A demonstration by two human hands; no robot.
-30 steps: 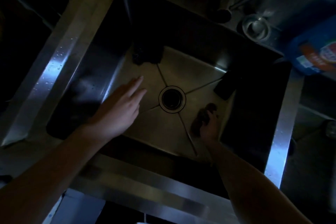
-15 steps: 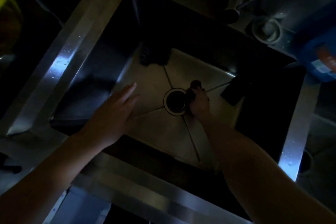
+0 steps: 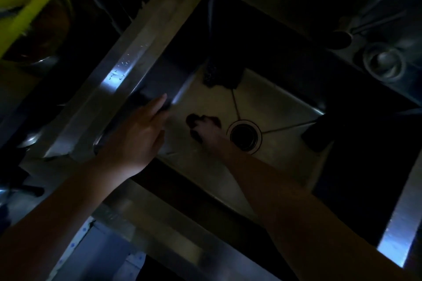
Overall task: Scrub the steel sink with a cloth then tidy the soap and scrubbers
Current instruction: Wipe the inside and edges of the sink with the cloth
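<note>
Two bare hands inside a dim steel sink [image 3: 127, 64], seen from above. Right hand [image 3: 206, 132] low on the sink floor, fingers curled round a dark, wadded cloth [image 3: 193, 120] and pressing it flat just beside the drain [image 3: 244, 136], at the drain's 9 o'clock. Likely mid-scrub, with the cloth bunched tight for firm pressure on the steel.

Left hand [image 3: 134, 141] at 9 o'clock of the right one, palm down, fingers straight and close together, holding nothing. Reaching toward the seam of left wall and floor, probably as a brace for the lean into the basin; contact with the steel too dark to judge.

Dark, nubbly scrubber [image 3: 221, 75] tucked into the far corner of the floor, at 12 o'clock from the cloth and well apart from both hands. Dark flat block [image 3: 316, 134], perhaps a sponge or soap, propped against the right wall at 3 o'clock of the drain; too dim to name. Both lying clear of the scrubbing path, tidying not yet begun.

Beyond the rim: blurred yellow-green item [image 3: 27, 7] on the table at 10 o'clock, round metal fitting [image 3: 384, 63] behind the sink at 2 o'clock, droplets glinting along the left edge.

Judged stage: floor left of the drain under the cloth, walls and right side possibly yet to do. Poor light, so missed patches easy.
</note>
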